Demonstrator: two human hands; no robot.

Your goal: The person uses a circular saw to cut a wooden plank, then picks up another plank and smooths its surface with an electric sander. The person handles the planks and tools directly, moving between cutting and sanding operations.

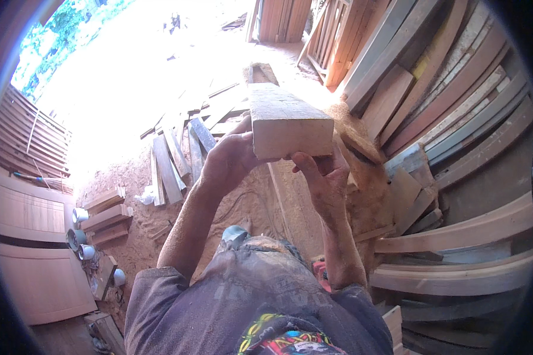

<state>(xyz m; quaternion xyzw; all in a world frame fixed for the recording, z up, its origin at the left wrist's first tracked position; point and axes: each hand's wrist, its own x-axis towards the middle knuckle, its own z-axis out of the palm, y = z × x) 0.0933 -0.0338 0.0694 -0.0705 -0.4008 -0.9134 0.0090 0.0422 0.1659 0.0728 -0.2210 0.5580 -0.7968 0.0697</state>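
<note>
- At the near end of the timber beam (281,115): fingers of the left hand (228,160) wrapped narrow round its left lower edge, thumb up along the side face.
- On the other side: right hand (323,171) cupped under the right lower corner, fingertips (305,161) pressed to the cut end face, closed on the wood.
- Held up at chest height, well off the ground, far end running away toward the bright yard; squared end face turned to the camera.
- Looks thick, stiff and probably heavy; no bend to be expected, weight likely pulling the far end down.
- Rough-sawn, dry surface, so little risk of slipping; splinters and sharp corners the likelier trouble.
- Best hold judged to be underneath, both palms bearing the load, not a pinch at the edges.
- Further out: sawdust floor (142,195), loose offcut boards (172,160) to the left, stacked planks (456,100) leaning at right, curved wooden pieces (456,236) lower right.
</note>
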